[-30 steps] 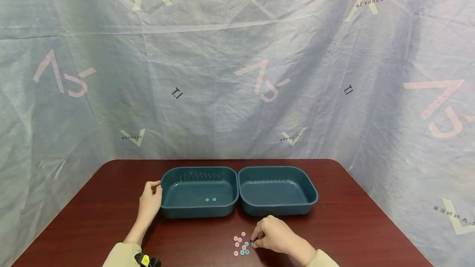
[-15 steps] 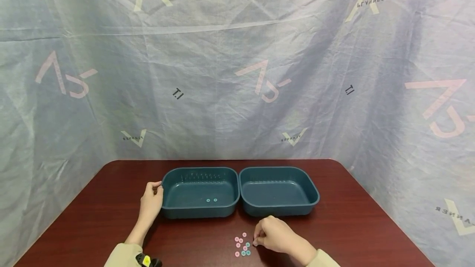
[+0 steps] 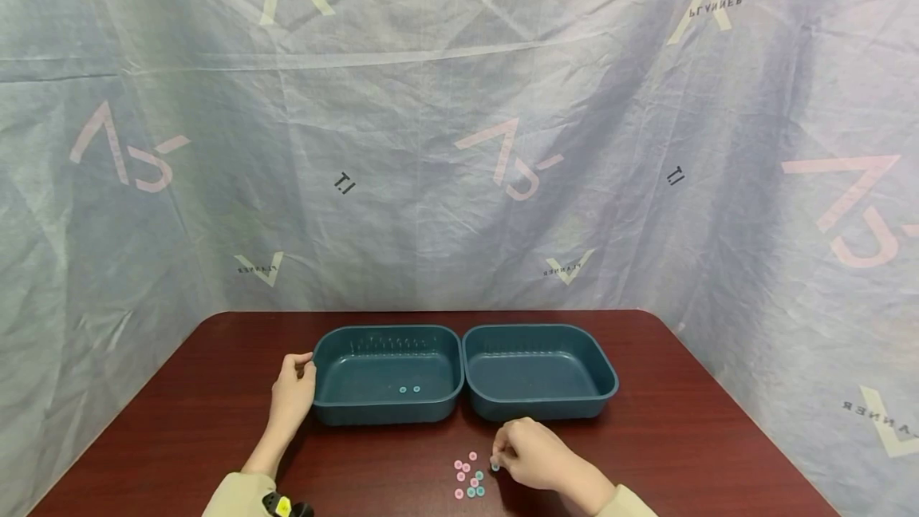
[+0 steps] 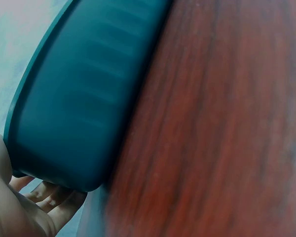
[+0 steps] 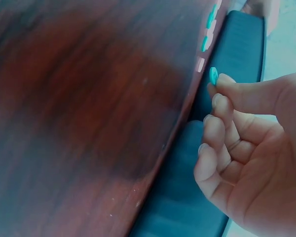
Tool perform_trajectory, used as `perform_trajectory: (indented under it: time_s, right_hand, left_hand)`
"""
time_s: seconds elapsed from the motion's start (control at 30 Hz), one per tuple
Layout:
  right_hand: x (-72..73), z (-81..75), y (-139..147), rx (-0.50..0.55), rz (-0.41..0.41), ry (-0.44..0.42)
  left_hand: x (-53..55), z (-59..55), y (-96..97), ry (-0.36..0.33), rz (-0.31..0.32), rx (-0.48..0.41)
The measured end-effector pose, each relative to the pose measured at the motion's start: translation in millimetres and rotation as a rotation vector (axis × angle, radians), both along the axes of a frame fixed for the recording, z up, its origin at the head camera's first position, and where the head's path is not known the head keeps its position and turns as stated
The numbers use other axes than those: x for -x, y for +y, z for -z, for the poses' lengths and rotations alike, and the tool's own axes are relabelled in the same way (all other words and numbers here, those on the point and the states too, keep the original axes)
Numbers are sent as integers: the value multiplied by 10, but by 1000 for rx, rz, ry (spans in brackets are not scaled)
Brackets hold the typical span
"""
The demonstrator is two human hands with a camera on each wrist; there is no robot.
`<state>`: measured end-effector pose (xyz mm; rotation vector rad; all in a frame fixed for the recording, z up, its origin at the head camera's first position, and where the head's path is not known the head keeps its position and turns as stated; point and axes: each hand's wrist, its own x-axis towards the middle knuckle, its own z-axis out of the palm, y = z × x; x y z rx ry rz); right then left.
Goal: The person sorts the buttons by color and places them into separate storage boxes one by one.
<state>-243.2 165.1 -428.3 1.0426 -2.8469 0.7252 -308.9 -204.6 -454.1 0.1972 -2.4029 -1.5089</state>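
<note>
My right hand pinches a small teal button between thumb and index finger, just above the table in the head view. To its left lie several pink buttons and several teal buttons in a loose cluster. My left hand grips the left end of the left dark teal tray. In the left wrist view its fingers lie against the tray's outer wall. Two teal buttons rest on that tray's floor.
A second dark teal tray stands against the right side of the first. Both sit on a dark red wooden table. A printed grey cloth hangs behind and at both sides.
My right hand has lifted the pinched teal button slightly off the table, beside the cluster. The left hand keeps its hold on the tray.
</note>
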Motion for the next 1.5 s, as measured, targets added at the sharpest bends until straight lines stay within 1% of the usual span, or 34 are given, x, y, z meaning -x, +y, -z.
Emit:
perform_trajectory:
  time_s: [0.3, 0.5, 0.67, 0.87, 0.93, 1.03, 1.17, 1.23, 1.37, 1.5]
  right_hand:
    - [-11, -83, 3, 33, 4, -20]
    - [-14, -167, -17, 80, 19, -7]
    - [26, -213, -49, 123, 35, -10]
    - [79, -230, -113, 163, 42, -10]
    - [97, -240, -151, 172, 47, 3]
    - [127, -261, -215, 181, 57, 46]
    - [180, -300, -295, 189, 85, 109]
    - [205, -325, -334, 195, 102, 120]
    - [248, -374, -406, 212, 121, 97]
    - [279, -398, -463, 230, 117, 61]
  left_hand:
    - [-13, -9, -3, -4, 1, 4]
    - [-26, -20, 12, 3, -4, 15]
    - [-16, 0, 11, 1, -15, 4]
    - [-9, -3, 24, -3, -8, -3]
    - [-12, -5, 20, -5, -10, -2]
    - [-14, -10, 13, 1, -13, 3]
    - [-2, -1, 8, 2, -17, 10]
    - [0, 5, 9, 4, -19, 12]
    - [2, 9, 15, 11, -23, 13]
    - [-4, 3, 22, 18, -28, 12]
